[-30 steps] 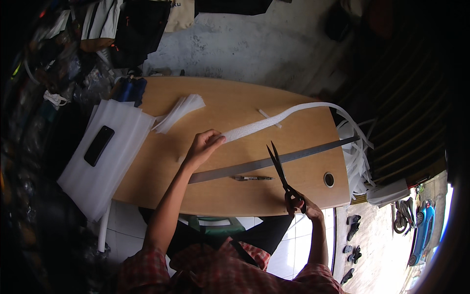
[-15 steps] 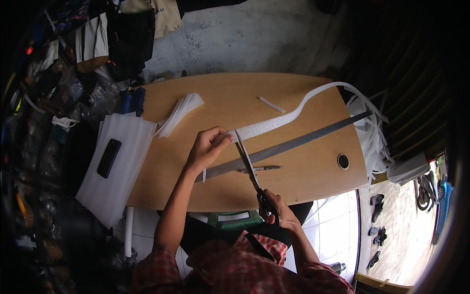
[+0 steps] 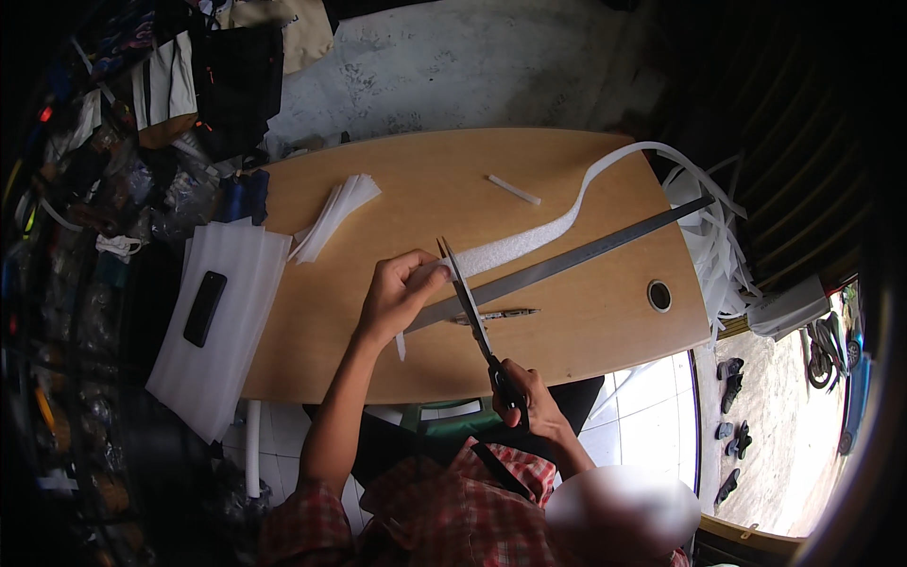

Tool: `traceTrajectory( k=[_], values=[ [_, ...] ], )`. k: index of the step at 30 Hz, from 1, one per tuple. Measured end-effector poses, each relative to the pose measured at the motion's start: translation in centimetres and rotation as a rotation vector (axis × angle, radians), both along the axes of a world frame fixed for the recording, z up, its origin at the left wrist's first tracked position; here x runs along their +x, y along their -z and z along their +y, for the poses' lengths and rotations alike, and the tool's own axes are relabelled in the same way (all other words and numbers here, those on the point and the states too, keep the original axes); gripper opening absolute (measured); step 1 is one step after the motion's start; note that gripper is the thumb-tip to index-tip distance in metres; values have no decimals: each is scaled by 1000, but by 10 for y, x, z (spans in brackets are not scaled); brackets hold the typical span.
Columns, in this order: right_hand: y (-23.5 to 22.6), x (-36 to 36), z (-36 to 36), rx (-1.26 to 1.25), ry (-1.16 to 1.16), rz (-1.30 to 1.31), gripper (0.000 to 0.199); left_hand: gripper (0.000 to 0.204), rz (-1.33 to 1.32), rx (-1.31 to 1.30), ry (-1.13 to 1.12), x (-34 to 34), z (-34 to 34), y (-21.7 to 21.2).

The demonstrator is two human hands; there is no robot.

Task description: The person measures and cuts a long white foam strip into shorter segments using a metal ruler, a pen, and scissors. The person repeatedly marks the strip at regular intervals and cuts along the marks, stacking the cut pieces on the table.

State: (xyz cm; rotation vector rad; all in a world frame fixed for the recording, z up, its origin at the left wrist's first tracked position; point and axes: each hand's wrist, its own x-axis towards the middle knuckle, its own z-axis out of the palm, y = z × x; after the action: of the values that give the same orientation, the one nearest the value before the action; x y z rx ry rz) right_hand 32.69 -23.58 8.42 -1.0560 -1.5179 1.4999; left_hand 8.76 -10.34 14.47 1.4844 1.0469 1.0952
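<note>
My left hand point(image 3: 404, 291) pinches the near end of a long white foam strip point(image 3: 515, 248), which curves away over the table's far right corner. In my right hand point(image 3: 532, 404) is a pair of black-handled scissors point(image 3: 473, 312). Their blades cross the strip right beside my left fingertips, with the tips slightly apart beyond its far edge. Below my left hand a thin white piece point(image 3: 401, 346) hangs down. A long grey metal ruler point(image 3: 586, 257) lies slanting across the table under the scissors, and a pen point(image 3: 510, 313) lies just nearer to me.
On the wooden table point(image 3: 586, 331) are a bundle of white foam strips point(image 3: 337, 215) and a short white piece point(image 3: 515, 190). A black phone point(image 3: 204, 309) rests on foam sheets point(image 3: 241, 312) overhanging the left edge. Loose strips point(image 3: 709, 246) pile up at the right. The tabletop has a round hole point(image 3: 658, 296).
The scissors have moved slightly left, their blades now extending across the strip and closer together. My left hand still holds the strip's end. The whole view has shifted a little.
</note>
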Motion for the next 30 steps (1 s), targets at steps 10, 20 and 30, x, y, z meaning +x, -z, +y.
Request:
traceTrajectory(
  k=[10, 20, 30],
  values=[
    [8, 3, -3, 9, 11, 2, 89, 26, 22, -23, 40, 1, -5, 0],
    [-8, -9, -10, -68, 82, -23, 90, 28, 20, -14, 47, 3, -5, 7],
    [31, -9, -18, -58, 146, 37, 48, 25, -15, -163, 7, -8, -6, 1]
  ],
)
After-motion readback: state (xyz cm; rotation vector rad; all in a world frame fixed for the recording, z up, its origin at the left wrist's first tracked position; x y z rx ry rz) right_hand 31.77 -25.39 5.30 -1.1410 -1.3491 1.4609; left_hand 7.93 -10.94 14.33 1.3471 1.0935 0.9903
